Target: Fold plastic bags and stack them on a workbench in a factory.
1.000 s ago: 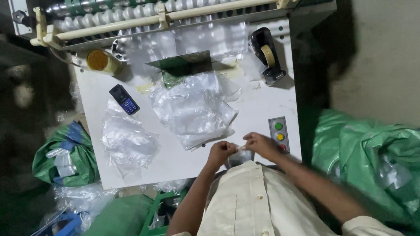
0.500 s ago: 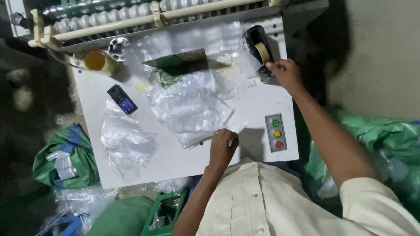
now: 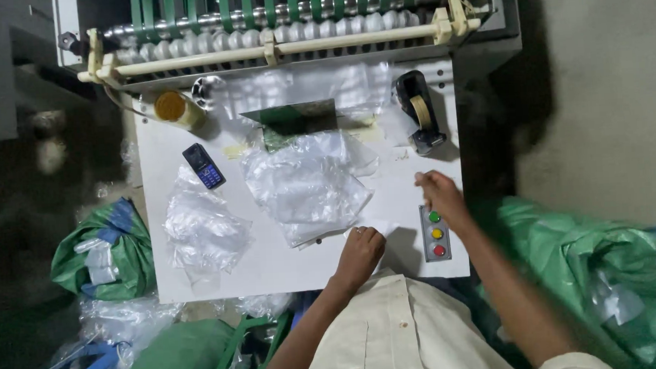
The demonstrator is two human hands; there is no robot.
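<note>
**Hands at the near edge of the table, beside the bag stack**

Your left hand (image 3: 363,251) rests knuckles-up on the white table (image 3: 198,281), fingers curled down onto a small pale sheet (image 3: 381,226) at the near corner of the bag stack (image 3: 306,186). Whether the fingers pinch the sheet or only press on it cannot be told from this angle.

Your right hand (image 3: 441,197) hovers over the table just above the button panel (image 3: 436,233), fingers drawn loosely together. Nothing visible in it; a slight blur hides the fingertips, so the grip itself cannot be told.

The stack, clear plastic bags loosely piled, lies at the middle of the table, its near corner touching the sheet under your left hand. The panel carries three buttons in a row: green, yellow, red, with green farthest from you.

Farther out:
- A second heap of clear bags (image 3: 203,228) lies left of the stack, apart from it.
- A dark phone (image 3: 203,166) lies just beyond that heap.
- A green board (image 3: 294,117) sits behind the stack.
- A tape dispenser (image 3: 418,112) stands at the far right of the table, beyond your right hand.
- A yellow-capped jar (image 3: 174,108) stands at the far left corner.
- A roller machine (image 3: 282,30) with green belts runs along the far edge.
- Green sacks (image 3: 602,267) lie on the floor to both sides.
</note>
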